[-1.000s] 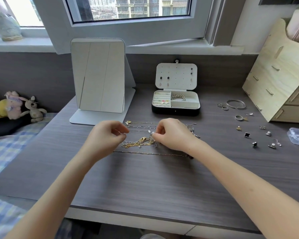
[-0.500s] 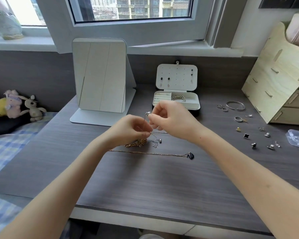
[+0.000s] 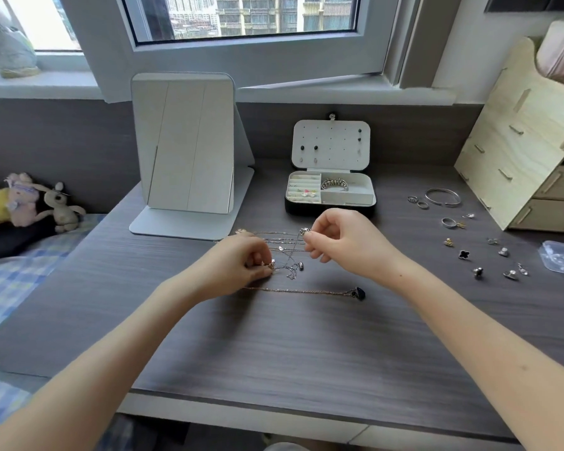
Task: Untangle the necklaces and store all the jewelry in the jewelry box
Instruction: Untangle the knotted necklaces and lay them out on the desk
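Left grip [image 3: 238,270]: pinching tangled necklaces [image 3: 288,255], centre frame.
Right grip [image 3: 341,244]: pinching a silver pendant [image 3: 304,231], up-right of tangle.
Chain [image 3: 295,247]: slanting lower-left to upper-right between grips.

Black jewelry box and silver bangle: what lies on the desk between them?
Head view: two small silver rings lie between the open black jewelry box and the silver bangle.

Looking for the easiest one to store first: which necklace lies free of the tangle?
The gold chain with the dark pendant, stretched straight nearest the person; the other necklaces bunch between the left hand and right hand.
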The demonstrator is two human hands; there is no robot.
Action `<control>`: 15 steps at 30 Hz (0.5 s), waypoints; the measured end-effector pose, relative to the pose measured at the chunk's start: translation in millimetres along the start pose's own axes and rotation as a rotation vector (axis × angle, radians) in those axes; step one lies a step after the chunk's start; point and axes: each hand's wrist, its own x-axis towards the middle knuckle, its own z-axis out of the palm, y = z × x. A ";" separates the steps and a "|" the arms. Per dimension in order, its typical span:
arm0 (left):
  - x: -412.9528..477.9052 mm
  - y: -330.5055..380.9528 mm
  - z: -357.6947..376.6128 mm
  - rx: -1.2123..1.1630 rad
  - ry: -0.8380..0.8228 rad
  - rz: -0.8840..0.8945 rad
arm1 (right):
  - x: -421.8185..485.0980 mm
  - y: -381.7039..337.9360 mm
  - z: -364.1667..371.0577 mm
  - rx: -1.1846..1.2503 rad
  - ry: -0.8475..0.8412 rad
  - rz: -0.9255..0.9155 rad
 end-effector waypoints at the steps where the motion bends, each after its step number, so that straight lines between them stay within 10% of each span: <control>1: 1.4 0.0 0.8 0.027 -0.010 0.003 | -0.6 1.4 -0.1 0.004 0.000 0.006; 8: 4.8 1.8 7.1 0.090 0.000 0.033 | -2.6 7.2 0.6 0.067 0.009 0.021; 15: 6.1 18.2 -10.1 -0.554 0.085 -0.138 | -6.3 7.9 2.0 0.524 0.053 0.055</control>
